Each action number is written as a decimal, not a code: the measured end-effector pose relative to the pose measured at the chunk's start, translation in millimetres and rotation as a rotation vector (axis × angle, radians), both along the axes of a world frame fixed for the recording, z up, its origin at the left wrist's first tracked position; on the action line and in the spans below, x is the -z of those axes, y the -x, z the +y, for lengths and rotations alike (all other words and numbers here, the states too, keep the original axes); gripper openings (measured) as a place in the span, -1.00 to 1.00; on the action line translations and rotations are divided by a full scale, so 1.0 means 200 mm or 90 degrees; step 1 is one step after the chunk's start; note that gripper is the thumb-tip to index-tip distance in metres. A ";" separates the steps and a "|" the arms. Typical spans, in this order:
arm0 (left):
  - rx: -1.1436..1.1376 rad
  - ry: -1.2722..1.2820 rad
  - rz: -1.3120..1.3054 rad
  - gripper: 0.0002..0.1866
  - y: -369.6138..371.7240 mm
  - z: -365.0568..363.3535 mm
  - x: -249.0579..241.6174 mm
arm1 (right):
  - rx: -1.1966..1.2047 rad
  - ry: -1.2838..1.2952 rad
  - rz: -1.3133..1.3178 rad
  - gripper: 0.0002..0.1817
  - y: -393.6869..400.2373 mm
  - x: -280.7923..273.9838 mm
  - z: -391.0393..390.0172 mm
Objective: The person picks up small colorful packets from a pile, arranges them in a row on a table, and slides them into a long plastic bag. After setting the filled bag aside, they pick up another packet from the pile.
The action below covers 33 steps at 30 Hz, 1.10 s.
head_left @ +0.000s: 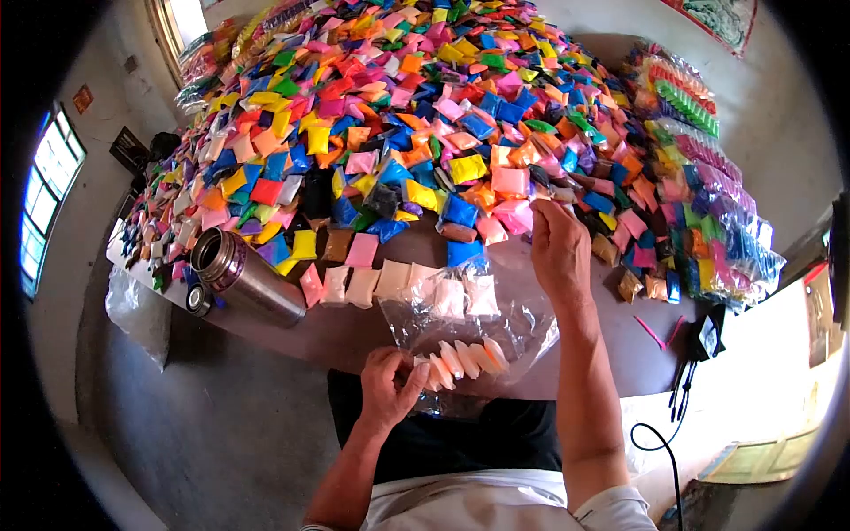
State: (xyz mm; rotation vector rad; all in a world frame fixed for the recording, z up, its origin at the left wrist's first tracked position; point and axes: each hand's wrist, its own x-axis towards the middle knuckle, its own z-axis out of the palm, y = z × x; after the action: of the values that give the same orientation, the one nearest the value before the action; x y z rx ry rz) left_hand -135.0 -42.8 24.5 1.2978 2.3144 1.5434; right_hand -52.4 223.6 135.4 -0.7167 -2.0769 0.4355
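Head view: the left hand (390,388) pinches one end of the peach packets (462,361) by a clear bag (522,332); the right hand (560,246), fingers bunched, is at the packet heap (398,133) crowding the counter (341,341) behind an open flask (258,281).

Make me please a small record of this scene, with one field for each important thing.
Left hand: grip on the left end of a row of pale packets
Right hand: raised at the pile's near edge; contents unclear
Clear plastic bag: spread around the row
Pile: many small multicoloured packets
Metal flask: open, left side of the table
Cap: beside flask
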 end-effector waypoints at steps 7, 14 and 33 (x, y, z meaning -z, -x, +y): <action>0.004 0.011 -0.001 -0.65 0.00 0.00 0.02 | -0.156 0.029 -0.513 -0.74 0.18 0.11 0.07; -0.016 -0.007 0.025 -0.68 -0.01 0.00 0.02 | -0.449 0.127 -0.549 -0.80 0.17 0.15 0.14; 0.001 0.035 0.018 -0.65 -0.01 -0.01 0.00 | -0.334 -0.075 -0.627 -0.55 0.12 0.24 0.04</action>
State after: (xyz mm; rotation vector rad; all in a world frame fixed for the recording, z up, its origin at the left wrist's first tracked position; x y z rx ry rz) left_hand -132.3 -45.4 24.0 1.3170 2.3549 1.4596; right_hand -75.9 232.0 87.2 -0.3043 -3.2142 0.2440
